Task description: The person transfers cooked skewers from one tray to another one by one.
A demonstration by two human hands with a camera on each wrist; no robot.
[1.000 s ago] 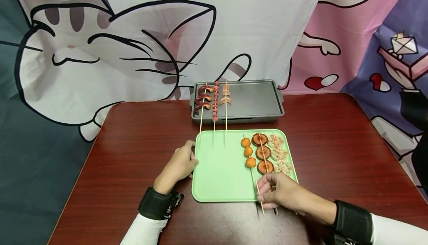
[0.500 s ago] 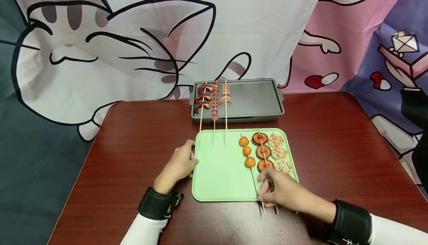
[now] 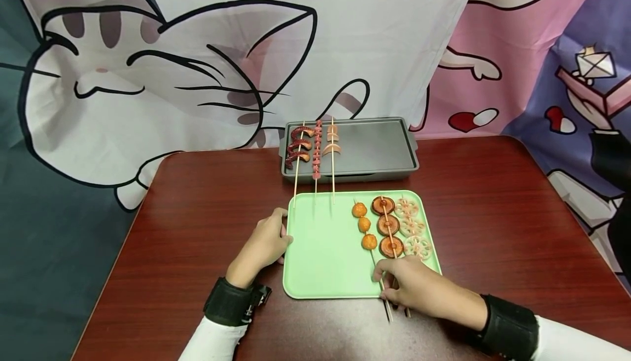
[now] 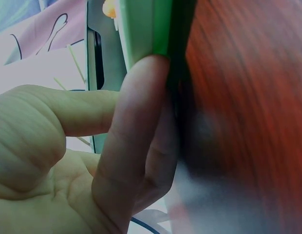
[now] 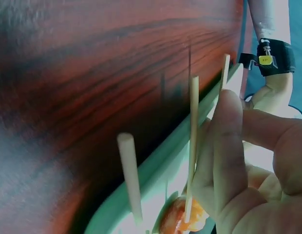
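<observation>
Landmark for all positions: the green tray [image 3: 325, 251] at the middle of the dark red counter [image 3: 197, 229].

At the tray's left edge, the left hand [image 3: 263, 244] grasps the rim; the left wrist view shows a finger [image 4: 134, 141] curled against the green edge, thumb apart. A black wrist strap [image 3: 231, 301] sits behind that hand, nearer the person.

Beyond the tray's far edge stands a grey metal pan [image 3: 374, 147]. Three skewers lie in the pan's left part, their sticks reaching out over the tray's far left rim: a dark red curled-piece skewer [image 3: 298, 150], a pink sausage skewer [image 3: 317, 150] and a pale sliced skewer [image 3: 332, 144].

On the tray's right half lie three more, side by side: an orange ball skewer [image 3: 363, 225], a brown mushroom skewer [image 3: 388, 227] and a lotus root skewer [image 3: 413, 227] at the right rim.

At the tray's near right corner, the right hand [image 3: 416, 284] rests over the stick ends. Its fingers [image 5: 229, 146] are curled at the stick of the orange ball skewer; whether the grip is fully closed, I cannot tell. The stick ends project past the tray's near rim over the counter.
</observation>
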